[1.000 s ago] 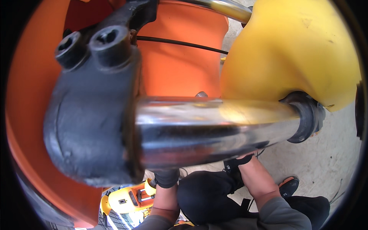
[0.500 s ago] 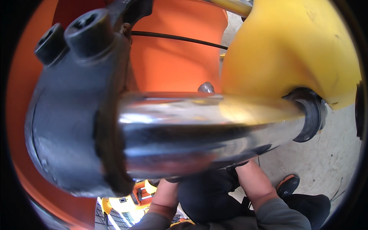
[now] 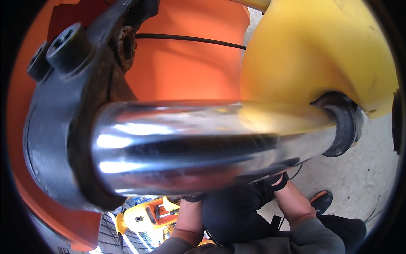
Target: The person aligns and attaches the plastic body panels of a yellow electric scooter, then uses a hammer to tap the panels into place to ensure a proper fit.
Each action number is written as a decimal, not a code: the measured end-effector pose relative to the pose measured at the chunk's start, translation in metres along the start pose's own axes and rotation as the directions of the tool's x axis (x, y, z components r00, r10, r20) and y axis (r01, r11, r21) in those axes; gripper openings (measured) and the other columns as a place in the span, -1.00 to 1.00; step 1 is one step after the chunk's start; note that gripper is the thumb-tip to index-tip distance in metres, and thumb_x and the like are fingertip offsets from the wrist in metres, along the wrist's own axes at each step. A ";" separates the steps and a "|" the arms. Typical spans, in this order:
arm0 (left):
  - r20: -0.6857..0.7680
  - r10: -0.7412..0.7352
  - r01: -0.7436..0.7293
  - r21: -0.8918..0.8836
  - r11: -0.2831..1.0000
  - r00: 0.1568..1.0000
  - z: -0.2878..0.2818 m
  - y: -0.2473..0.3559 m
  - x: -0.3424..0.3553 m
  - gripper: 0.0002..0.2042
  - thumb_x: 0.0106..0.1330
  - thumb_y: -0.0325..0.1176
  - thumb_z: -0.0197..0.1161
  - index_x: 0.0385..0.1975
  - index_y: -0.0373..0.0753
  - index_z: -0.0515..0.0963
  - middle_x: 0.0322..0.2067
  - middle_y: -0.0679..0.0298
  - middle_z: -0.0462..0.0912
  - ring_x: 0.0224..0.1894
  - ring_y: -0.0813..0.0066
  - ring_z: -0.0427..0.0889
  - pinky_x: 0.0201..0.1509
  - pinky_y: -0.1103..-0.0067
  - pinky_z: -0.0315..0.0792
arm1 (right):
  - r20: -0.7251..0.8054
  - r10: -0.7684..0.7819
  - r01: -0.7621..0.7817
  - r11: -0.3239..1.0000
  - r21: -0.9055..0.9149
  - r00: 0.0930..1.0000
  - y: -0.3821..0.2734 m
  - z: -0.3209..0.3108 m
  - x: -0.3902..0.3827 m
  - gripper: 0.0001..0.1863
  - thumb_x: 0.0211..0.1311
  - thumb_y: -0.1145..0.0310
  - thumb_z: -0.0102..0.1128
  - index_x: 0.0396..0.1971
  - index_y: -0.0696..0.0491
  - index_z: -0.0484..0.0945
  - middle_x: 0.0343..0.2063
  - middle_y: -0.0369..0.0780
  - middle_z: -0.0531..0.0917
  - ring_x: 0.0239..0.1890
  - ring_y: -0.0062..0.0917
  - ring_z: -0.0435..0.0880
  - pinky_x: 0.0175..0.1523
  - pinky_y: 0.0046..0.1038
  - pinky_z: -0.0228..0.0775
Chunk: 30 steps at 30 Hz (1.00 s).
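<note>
Looking down: a person bends close over a machine, so close that one part fills most of the view.
Shiny pipe: a fat silver tube [image 3: 203,144] runs across the middle of the frame, from left to right. It is near the camera and looks blurry.
Black clamp: a dark metal block [image 3: 59,122] at the left grips the end of the pipe. Two black bolts [image 3: 63,40] sit in its top at the upper left, most likely to squeeze it tight on the pipe.
Rubber ring: a black ring [image 3: 344,127] at the right wraps the pipe where it goes into the yellow cover [image 3: 321,51].
Orange body: a big orange shape [image 3: 186,72] stands behind the pipe, with a thin black cable [image 3: 190,39] stretched across it near the top.
Left hand: only the left arm [image 3: 188,220] shows, at the bottom middle, going up under the pipe. The hand is hidden, so I cannot tell if the fingers are open or closed, or what they hold.
Right hand: the right arm [image 3: 294,201] rises at the lower right and wears a black strap at the wrist. Its hand is hidden behind the pipe too, so I cannot tell about its fingers.
Below: dark trousers [image 3: 237,216], a shoe with an orange edge [image 3: 321,201], grey floor [image 3: 363,173], and a yellow machine [image 3: 146,213] at the bottom left.
Hard to see: whatever both hands reach for under the pipe.
</note>
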<state>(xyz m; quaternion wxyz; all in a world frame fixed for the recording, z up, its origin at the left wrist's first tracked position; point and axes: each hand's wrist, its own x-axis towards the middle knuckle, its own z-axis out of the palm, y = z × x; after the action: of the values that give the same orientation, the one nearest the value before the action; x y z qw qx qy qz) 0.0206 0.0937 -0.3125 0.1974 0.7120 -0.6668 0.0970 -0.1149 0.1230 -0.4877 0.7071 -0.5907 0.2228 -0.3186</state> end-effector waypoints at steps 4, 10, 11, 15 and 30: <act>0.015 0.031 -0.032 0.041 0.999 0.999 -0.004 -0.001 0.000 -0.60 0.26 -0.21 0.19 0.05 -0.19 0.33 -0.03 0.12 0.40 0.00 0.12 0.43 0.11 0.30 0.31 | -0.065 0.003 0.001 0.998 0.061 0.998 -0.005 0.002 0.004 -0.51 0.41 0.15 -0.15 0.25 0.03 0.24 0.25 -0.19 0.32 0.25 -0.42 0.32 0.35 -0.33 0.13; 0.068 0.114 -0.124 0.168 0.978 0.991 -0.008 -0.002 -0.009 -0.66 0.24 -0.26 0.23 -0.02 -0.18 0.41 -0.11 0.12 0.47 -0.06 0.10 0.48 0.07 0.30 0.34 | -0.398 -0.066 0.115 0.988 0.100 0.915 -0.021 -0.017 0.028 -0.56 0.38 0.18 -0.05 0.19 0.03 0.34 0.12 -0.21 0.47 0.14 -0.41 0.46 0.25 -0.30 0.27; 0.077 0.124 -0.136 0.186 0.973 0.989 -0.010 -0.002 -0.011 -0.67 0.23 -0.27 0.24 -0.03 -0.18 0.42 -0.12 0.13 0.48 -0.07 0.10 0.48 0.06 0.30 0.35 | -0.401 -0.055 0.116 0.985 0.129 0.914 -0.024 -0.017 0.020 -0.57 0.38 0.19 -0.04 0.18 0.04 0.36 0.10 -0.21 0.50 0.12 -0.41 0.48 0.23 -0.30 0.30; 0.110 0.143 -0.164 0.222 0.961 0.984 -0.008 -0.002 -0.006 -0.71 0.22 -0.31 0.26 -0.07 -0.18 0.47 -0.17 0.13 0.53 -0.11 0.09 0.51 0.03 0.30 0.37 | -0.464 -0.255 0.173 0.962 -0.211 0.848 -0.016 0.009 0.017 -0.67 0.29 0.29 0.06 0.02 0.04 0.52 -0.06 -0.18 0.62 0.02 -0.36 0.58 0.14 -0.28 0.38; 0.006 -0.167 0.163 -0.251 0.954 0.986 0.009 0.030 0.028 -0.58 -0.06 -0.48 0.50 -0.20 -0.35 0.48 -0.33 0.26 0.59 -0.28 0.46 0.57 -0.12 0.56 0.46 | -0.603 0.038 0.180 0.938 0.297 0.797 -0.055 -0.017 0.025 -0.80 0.14 0.49 0.28 -0.20 0.13 0.64 -0.38 -0.18 0.71 -0.32 -0.43 0.71 -0.22 -0.45 0.54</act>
<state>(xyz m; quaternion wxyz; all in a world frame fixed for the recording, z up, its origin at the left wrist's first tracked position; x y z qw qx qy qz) -0.0080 0.0633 -0.3053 0.2980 0.7338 -0.6105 0.0005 -0.1199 0.0882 -0.4354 0.6784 -0.3364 0.3540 -0.5489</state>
